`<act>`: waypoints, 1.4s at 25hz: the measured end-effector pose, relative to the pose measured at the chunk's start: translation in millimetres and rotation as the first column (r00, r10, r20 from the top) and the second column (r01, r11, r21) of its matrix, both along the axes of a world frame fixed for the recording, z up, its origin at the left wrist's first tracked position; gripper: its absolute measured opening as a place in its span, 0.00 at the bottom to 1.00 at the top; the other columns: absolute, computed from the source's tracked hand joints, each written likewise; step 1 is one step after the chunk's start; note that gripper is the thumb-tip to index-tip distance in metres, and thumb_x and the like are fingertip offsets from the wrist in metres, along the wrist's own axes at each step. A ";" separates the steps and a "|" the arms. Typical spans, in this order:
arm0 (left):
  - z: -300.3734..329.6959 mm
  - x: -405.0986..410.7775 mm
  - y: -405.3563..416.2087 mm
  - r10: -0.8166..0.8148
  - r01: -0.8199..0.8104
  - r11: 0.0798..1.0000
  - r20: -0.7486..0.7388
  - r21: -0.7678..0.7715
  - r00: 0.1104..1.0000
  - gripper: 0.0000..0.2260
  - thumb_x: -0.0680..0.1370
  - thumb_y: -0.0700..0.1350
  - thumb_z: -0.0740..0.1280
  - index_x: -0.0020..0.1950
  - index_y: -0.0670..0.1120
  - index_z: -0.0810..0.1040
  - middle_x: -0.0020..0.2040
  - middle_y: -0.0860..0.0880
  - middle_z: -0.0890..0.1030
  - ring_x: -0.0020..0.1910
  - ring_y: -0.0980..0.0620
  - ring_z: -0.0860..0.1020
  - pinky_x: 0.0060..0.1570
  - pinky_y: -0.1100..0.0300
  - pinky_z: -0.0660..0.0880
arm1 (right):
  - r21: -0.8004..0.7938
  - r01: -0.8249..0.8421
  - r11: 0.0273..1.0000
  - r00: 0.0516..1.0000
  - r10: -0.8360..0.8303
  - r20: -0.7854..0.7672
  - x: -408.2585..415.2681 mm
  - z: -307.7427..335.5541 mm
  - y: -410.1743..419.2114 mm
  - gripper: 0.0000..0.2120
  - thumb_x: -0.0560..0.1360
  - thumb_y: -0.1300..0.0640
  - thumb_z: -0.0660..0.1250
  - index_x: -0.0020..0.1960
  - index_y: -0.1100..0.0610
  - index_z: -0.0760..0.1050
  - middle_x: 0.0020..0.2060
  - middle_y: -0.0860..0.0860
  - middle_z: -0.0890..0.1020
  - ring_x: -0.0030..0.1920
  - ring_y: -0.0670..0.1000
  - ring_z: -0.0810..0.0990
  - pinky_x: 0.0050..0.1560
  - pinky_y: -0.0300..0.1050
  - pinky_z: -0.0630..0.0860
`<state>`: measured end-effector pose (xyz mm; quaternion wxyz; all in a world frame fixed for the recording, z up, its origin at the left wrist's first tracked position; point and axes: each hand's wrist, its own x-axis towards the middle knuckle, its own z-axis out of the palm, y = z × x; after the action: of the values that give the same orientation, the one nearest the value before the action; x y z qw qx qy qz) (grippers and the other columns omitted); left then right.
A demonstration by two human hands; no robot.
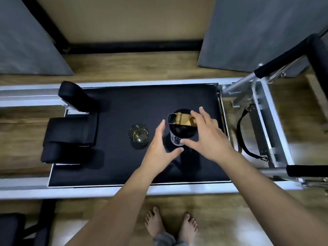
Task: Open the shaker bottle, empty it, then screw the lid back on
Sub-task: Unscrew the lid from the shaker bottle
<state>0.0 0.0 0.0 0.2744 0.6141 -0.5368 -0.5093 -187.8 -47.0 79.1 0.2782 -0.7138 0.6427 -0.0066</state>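
A black shaker bottle (pixel 179 134) with a gold flip-top lid (pixel 182 119) stands upright on the black padded platform (pixel 124 107). Its lid is on. My left hand (pixel 160 148) hovers just left of the bottle, fingers straight, thumb reaching under toward its base. My right hand (pixel 207 134) spreads over the bottle's right side, fingers extended near the lid and thumb by the white label. Neither hand clearly grips the bottle. A clear drinking glass (pixel 139 136) sits to the left of the bottle.
The platform belongs to a metal-framed exercise machine (pixel 266 110) with black shoulder pads (pixel 71 132) at left and a padded bar (pixel 287 57) at right. A black strap (pixel 245 139) hangs at the right. My bare feet (pixel 170 226) stand on wooden floor.
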 end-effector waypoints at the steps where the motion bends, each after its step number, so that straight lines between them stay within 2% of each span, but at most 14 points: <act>1: -5.6 -2.5 -2.9 0.013 -0.012 1.000 -0.028 0.022 1.000 0.52 0.75 0.48 0.81 0.87 0.58 0.47 0.79 0.66 0.58 0.82 0.63 0.56 0.79 0.60 0.58 | -0.002 -0.003 1.000 1.000 0.003 -0.002 1.4 -8.6 -4.0 0.50 0.72 0.36 0.74 0.84 0.48 0.50 0.85 0.50 0.46 0.80 0.59 0.57 0.71 0.60 0.71; 6: -49.0 -16.6 -20.9 0.071 -0.063 0.995 -0.095 0.084 0.993 0.53 0.70 0.52 0.83 0.86 0.57 0.51 0.80 0.62 0.67 0.78 0.69 0.66 0.74 0.66 0.66 | -0.019 -0.045 0.999 0.999 0.045 -0.027 5.8 -41.3 -17.5 0.54 0.70 0.37 0.77 0.84 0.47 0.48 0.85 0.49 0.46 0.79 0.59 0.57 0.71 0.59 0.71; 8: -56.1 -21.9 -26.5 0.090 -0.082 0.993 -0.095 0.085 0.991 0.49 0.72 0.48 0.83 0.84 0.54 0.57 0.74 0.60 0.74 0.67 0.77 0.72 0.63 0.77 0.70 | -0.036 -0.037 0.999 0.999 0.038 0.014 5.9 -49.8 -22.1 0.53 0.70 0.39 0.77 0.84 0.47 0.49 0.84 0.48 0.48 0.78 0.58 0.58 0.67 0.58 0.73; 10: -62.6 -28.4 -27.9 0.118 -0.109 0.990 -0.097 0.092 0.988 0.43 0.73 0.41 0.82 0.81 0.50 0.62 0.66 0.60 0.78 0.57 0.79 0.76 0.52 0.80 0.71 | -0.058 -0.027 0.998 0.999 0.029 0.036 5.8 -54.2 -24.8 0.52 0.70 0.40 0.77 0.84 0.47 0.50 0.83 0.47 0.51 0.77 0.57 0.59 0.63 0.56 0.77; 13: -67.9 -33.9 -40.8 -0.033 0.034 0.999 -0.006 0.036 0.999 0.37 0.73 0.44 0.82 0.78 0.48 0.68 0.66 0.52 0.81 0.61 0.64 0.82 0.59 0.68 0.79 | -0.104 -0.027 0.994 0.999 0.030 0.030 2.5 -61.9 -26.2 0.53 0.68 0.37 0.77 0.83 0.47 0.52 0.82 0.47 0.55 0.76 0.56 0.59 0.66 0.56 0.75; 15: -79.3 -40.9 -50.6 0.029 -0.024 0.999 -0.149 0.031 0.988 0.26 0.76 0.56 0.76 0.71 0.48 0.79 0.66 0.46 0.83 0.62 0.47 0.84 0.69 0.47 0.79 | -0.126 -0.028 0.992 0.999 0.031 0.027 0.9 -63.0 -26.6 0.53 0.67 0.35 0.77 0.83 0.48 0.54 0.80 0.49 0.60 0.74 0.56 0.62 0.68 0.56 0.73; 16: -86.7 -42.2 -53.5 0.073 -0.066 0.997 -0.164 0.043 0.984 0.24 0.76 0.56 0.74 0.69 0.48 0.80 0.65 0.45 0.84 0.61 0.45 0.84 0.70 0.44 0.77 | -0.151 -0.026 0.988 0.999 0.031 0.030 0.3 -63.2 -26.0 0.52 0.66 0.35 0.77 0.82 0.49 0.57 0.78 0.50 0.64 0.72 0.56 0.65 0.67 0.56 0.74; 19: -90.7 -48.4 -42.3 0.109 -0.109 0.993 -0.002 -0.052 0.994 0.39 0.66 0.45 0.81 0.75 0.52 0.70 0.66 0.50 0.80 0.63 0.50 0.81 0.66 0.52 0.78 | -0.184 0.007 0.983 0.999 0.001 0.043 -4.6 -61.1 -24.0 0.49 0.63 0.33 0.77 0.77 0.50 0.64 0.69 0.51 0.72 0.68 0.56 0.71 0.65 0.55 0.75; 20: -91.5 -50.6 -39.3 0.119 -0.117 0.991 0.042 -0.064 0.992 0.39 0.64 0.46 0.81 0.72 0.56 0.69 0.65 0.53 0.81 0.63 0.52 0.81 0.63 0.54 0.80 | -0.179 0.032 0.983 0.998 -0.023 0.054 -7.5 -59.2 -22.6 0.48 0.63 0.32 0.77 0.76 0.49 0.65 0.67 0.51 0.73 0.68 0.55 0.72 0.63 0.52 0.74; 22: -85.1 -53.9 -29.7 0.116 -0.118 0.992 -0.043 -0.045 0.992 0.32 0.64 0.50 0.82 0.64 0.61 0.71 0.61 0.55 0.83 0.60 0.54 0.83 0.58 0.53 0.83 | -0.158 0.080 0.984 0.994 -0.067 0.086 -13.2 -55.4 -20.3 0.46 0.63 0.30 0.76 0.74 0.49 0.67 0.63 0.50 0.74 0.65 0.53 0.74 0.58 0.49 0.72; 25: -88.3 -55.1 -19.5 0.147 -0.151 0.988 -0.160 -0.013 0.976 0.30 0.65 0.51 0.83 0.63 0.57 0.73 0.59 0.57 0.83 0.59 0.57 0.83 0.54 0.60 0.81 | -0.109 0.110 0.988 0.987 -0.096 0.128 -18.5 -52.9 -16.7 0.45 0.63 0.28 0.74 0.72 0.49 0.69 0.60 0.49 0.75 0.64 0.52 0.73 0.58 0.49 0.73; 28: -85.7 -53.8 -10.1 0.158 -0.164 0.986 -0.140 -0.034 0.977 0.30 0.68 0.47 0.84 0.64 0.52 0.73 0.59 0.53 0.83 0.57 0.56 0.83 0.50 0.64 0.79 | -0.066 0.083 0.994 0.990 -0.074 0.120 -17.2 -50.3 -15.1 0.40 0.64 0.26 0.71 0.67 0.50 0.70 0.57 0.48 0.75 0.62 0.53 0.74 0.55 0.51 0.75; 31: -89.9 -57.5 -9.2 0.196 -0.203 0.977 -0.115 -0.059 0.974 0.30 0.69 0.48 0.84 0.64 0.54 0.72 0.57 0.53 0.83 0.55 0.58 0.83 0.49 0.63 0.79 | -0.113 0.000 0.994 1.000 0.000 -0.005 -17.0 -45.9 -15.9 0.40 0.65 0.22 0.66 0.63 0.51 0.69 0.56 0.49 0.77 0.59 0.55 0.74 0.48 0.52 0.74; 35: -108.1 -68.2 -15.2 0.174 -0.188 0.971 -0.104 -0.147 0.979 0.35 0.67 0.53 0.83 0.62 0.72 0.64 0.60 0.60 0.80 0.59 0.66 0.80 0.54 0.68 0.78 | -0.228 -0.087 0.970 0.972 0.032 -0.235 -3.3 -49.4 -24.7 0.43 0.63 0.16 0.58 0.57 0.53 0.66 0.51 0.51 0.78 0.57 0.58 0.76 0.44 0.53 0.69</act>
<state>-68.2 -15.2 -108.1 0.3908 0.6136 -0.5038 -0.4658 -191.1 -71.6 29.8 0.1150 -0.7568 0.6434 0.0076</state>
